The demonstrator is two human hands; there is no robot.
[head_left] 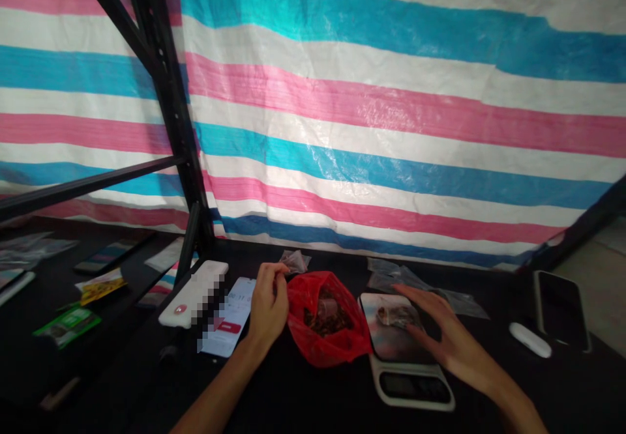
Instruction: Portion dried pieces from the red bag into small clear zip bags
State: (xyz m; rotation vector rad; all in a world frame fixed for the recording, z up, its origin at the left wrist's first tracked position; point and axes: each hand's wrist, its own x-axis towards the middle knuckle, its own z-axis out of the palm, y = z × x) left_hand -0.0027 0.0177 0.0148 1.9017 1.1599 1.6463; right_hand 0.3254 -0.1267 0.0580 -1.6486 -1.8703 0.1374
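My left hand [268, 305] is curled by the left rim of an open red plastic bag [327, 343] that holds dark brown dried pieces and a small clear cup. Its fingertips are pinched together; what they hold, if anything, is too small to name. My right hand [443, 330] hovers with fingers spread over a small digital scale [405, 362], beside a little clear packet of brown material [394, 315] that lies on the scale's shiny plate.
A phone [229, 317] and a white power bank [194, 294] lie left of my left hand. Empty clear packets [391, 274] sit behind the scale. At right are another phone [561, 310] and a white case [529, 340]. A black rack post [169, 108] and a striped tarp [391, 128] stand behind.
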